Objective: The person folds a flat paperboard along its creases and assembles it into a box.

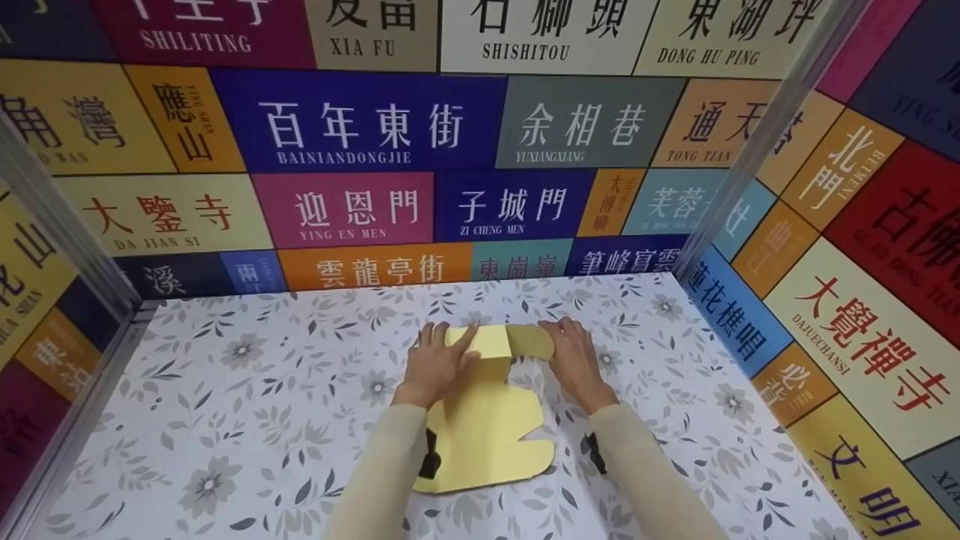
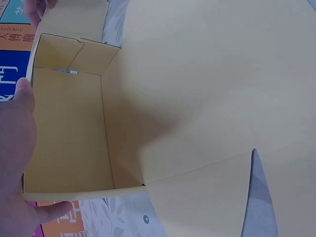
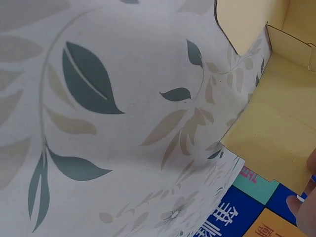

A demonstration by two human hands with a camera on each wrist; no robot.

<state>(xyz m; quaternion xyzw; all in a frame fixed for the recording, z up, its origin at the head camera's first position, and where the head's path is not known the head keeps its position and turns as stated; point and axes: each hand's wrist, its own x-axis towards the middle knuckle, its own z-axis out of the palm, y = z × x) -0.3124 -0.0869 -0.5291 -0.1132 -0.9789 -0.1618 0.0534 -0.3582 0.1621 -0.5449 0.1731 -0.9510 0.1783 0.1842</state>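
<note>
A yellow cardboard sheet [image 1: 491, 435] lies on the table, its far end folded up into a small open box [image 1: 480, 342]. My left hand [image 1: 435, 364] holds the box at its left side, with one finger stretched over the top. In the left wrist view the box's hollow inside [image 2: 69, 133] shows, and the hand [image 2: 17, 158] lies along its outer wall. At the box's right, a flap [image 1: 531, 341] sticks out, and my right hand [image 1: 576, 364] pinches its outer end. The right wrist view shows that flap [image 3: 276, 128] with fingertips [image 3: 296, 203] at its edge.
A white tablecloth [image 1: 225, 405] with grey flowers and leaves covers the table. Panels with coloured place-name signs [image 1: 360, 124] stand behind and on both sides. Near the right forearm is a black mark [image 1: 594, 452]; another black patch [image 1: 430, 454] shows by the sheet's left edge.
</note>
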